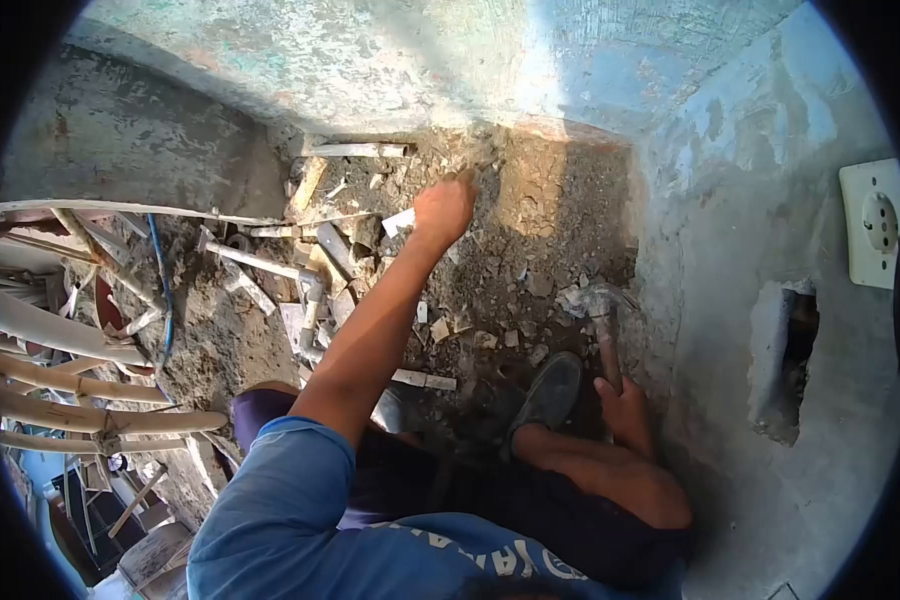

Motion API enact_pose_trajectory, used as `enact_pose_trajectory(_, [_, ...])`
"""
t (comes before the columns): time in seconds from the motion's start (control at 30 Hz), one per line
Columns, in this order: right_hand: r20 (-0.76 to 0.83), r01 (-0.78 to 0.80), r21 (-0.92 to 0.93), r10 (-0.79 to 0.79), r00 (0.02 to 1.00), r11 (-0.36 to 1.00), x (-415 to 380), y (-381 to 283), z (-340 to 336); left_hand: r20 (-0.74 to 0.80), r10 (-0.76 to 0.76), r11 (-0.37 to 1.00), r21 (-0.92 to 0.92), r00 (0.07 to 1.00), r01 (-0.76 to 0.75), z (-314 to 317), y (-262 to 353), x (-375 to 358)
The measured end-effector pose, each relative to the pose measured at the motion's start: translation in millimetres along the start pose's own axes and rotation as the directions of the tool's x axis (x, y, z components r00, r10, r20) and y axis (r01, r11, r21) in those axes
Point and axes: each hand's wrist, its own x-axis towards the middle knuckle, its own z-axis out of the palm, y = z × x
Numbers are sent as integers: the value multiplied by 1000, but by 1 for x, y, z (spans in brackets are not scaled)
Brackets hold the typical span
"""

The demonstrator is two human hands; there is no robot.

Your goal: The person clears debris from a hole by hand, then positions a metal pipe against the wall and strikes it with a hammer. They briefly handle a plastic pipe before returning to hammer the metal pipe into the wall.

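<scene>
My left hand reaches forward over the rubble, close to the foot of the far wall. Its fingers are curled closed, and whatever they may hold cannot be made out; a dusty greyish bit shows at the fingertips. Low on the right, my right hand is wrapped round the wooden handle of a hammer. The dusty hammer head points away from me and rests on or just above the broken ground, beside the right wall. Just left of the hammer is my dark shoe.
Broken tile pieces and pipe lengths litter the ground on the left. A low grey wall stands behind them. Bamboo poles and a blue hose lie further left. The right wall has a socket and a rough hole.
</scene>
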Motion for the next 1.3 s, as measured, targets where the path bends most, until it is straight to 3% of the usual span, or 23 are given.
enact_pose_trajectory(0.07, [35,-48,84,45,998,995,2,-4,-1,-7,139,990,-25,990,-140,16,-7,5])
enact_pose_trajectory(0.1, [6,-56,39,56,998,998,-11,-13,-11,-14,136,987,-79,991,-137,14,-1,5])
enact_pose_trajectory(0.17, [12,-94,67,94,996,993,-11,-23,-6,238,156,985,33,959,-169,-23,-12,7])
enact_pose_trajectory(0.2, [15,-93,62,92,996,994,-10,-23,-4,358,238,966,9,903,-259,-31,-23,1])
enact_pose_trajectory(0.23, [8,-89,64,88,996,994,-9,-21,-3,357,233,968,1,905,-250,-32,-23,-4])
enact_pose_trajectory(0.33, [10,-78,86,78,997,993,-5,-13,0,131,-16,999,-38,991,21,-35,-22,-13])
enact_pose_trajectory(0.37, [13,-79,110,78,997,991,-4,-10,0,133,-20,999,-44,991,26,-34,-20,-10])
enact_pose_trajectory(0.43, [28,-101,112,98,995,989,-5,-8,-1,-7,-80,972,-223,997,77,-29,-15,-7])
enact_pose_trajectory(0.47, [41,-110,122,106,994,986,-3,-8,-2,-114,-46,982,-186,992,24,-14,-16,-6])
enact_pose_trajectory(0.5, [42,-103,117,99,994,988,-3,-9,-2,-120,-52,982,-188,991,29,5,-18,-7])
enact_pose_trajectory(0.57, [51,-118,127,112,992,985,-2,-7,0,12,-61,993,104,998,59,35,-16,-12])
enact_pose_trajectory(0.6, [51,-118,124,112,992,985,-2,-4,0,122,-124,984,141,985,107,30,-7,-19])
enact_pose_trajectory(0.77, [34,-88,83,85,996,993,-1,-5,0,61,-11,997,75,998,7,-11,18,-24])
enact_pose_trajectory(0.83, [42,-99,95,95,995,991,-1,-8,-1,-18,7,989,146,1000,-4,-12,23,-18])
enact_pose_trajectory(0.97, [45,-89,103,85,995,991,-5,-10,-2,47,29,945,325,998,-43,18,4,-5])
enact_pose_trajectory(1.03, [15,-50,65,49,999,997,-3,-7,-2,61,12,961,277,998,-29,14,13,-4])
enact_pose_trajectory(1.13, [4,-58,47,58,998,997,-9,-21,-4,290,60,984,146,955,-106,-36,35,-12])
enact_pose_trajectory(1.17, [20,-91,62,90,996,994,-10,-27,-3,289,53,984,151,956,-100,-32,35,-14])
enact_pose_trajectory(1.23, [20,-90,70,89,996,993,-7,-21,-3,118,67,964,249,991,-95,-13,32,-14])
enact_pose_trajectory(1.3, [11,-101,75,101,995,992,-7,-15,-1,85,35,963,265,996,-56,13,14,-5])
